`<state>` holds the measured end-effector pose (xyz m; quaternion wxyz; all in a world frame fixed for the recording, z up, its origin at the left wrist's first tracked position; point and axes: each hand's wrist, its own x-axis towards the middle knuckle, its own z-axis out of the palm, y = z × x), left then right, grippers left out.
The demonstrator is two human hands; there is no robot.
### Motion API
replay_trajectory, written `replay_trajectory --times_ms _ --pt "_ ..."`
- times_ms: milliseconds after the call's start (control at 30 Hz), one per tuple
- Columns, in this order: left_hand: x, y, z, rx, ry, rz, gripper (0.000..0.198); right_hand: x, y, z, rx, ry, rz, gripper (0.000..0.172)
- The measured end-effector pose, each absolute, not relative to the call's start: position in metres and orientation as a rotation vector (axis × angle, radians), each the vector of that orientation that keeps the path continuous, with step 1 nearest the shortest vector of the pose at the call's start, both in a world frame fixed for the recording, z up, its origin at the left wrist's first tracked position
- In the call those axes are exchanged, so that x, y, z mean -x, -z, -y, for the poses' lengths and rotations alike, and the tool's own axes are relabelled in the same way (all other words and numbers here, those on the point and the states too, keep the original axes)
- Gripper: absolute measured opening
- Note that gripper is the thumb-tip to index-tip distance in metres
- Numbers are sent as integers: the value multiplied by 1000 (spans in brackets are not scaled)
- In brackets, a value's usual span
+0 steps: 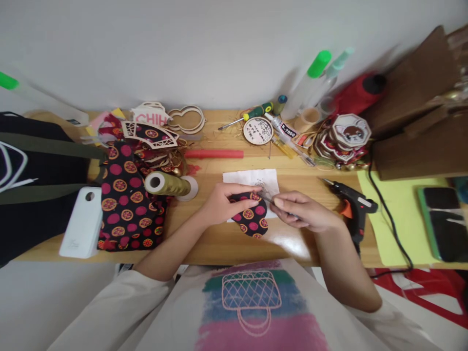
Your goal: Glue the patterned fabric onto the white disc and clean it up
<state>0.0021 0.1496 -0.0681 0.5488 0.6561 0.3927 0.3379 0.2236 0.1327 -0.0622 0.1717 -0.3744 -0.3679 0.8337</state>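
A dark patterned fabric piece (253,225) with rounded lobes lies over a white sheet (234,179) at the middle of the table. My left hand (223,202) pinches the upper edge of this piece between thumb and fingers. From the right, my right hand (298,210) is closed around a thin dark tool (267,199), whose tip reaches the fabric edge beside my left fingertips. Small dark scribble-like bits (269,185) show on the sheet just behind the fingers.
A thread spool (170,185), folded patterned cloth (126,209) and white power bank (81,222) are left. A glue gun (353,204) and phone (444,222) lie right. Behind are a red strip (215,154), screwdriver (258,111), round wooden piece (258,130) and stacked ornaments (349,131).
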Motion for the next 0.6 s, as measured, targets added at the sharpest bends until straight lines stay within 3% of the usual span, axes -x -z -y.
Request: replay_trajectory --times_ms 600 --pt "-2 70 -150 -1559 -774 -909 27 -223 62 -133 1068 -2383 1034 37"
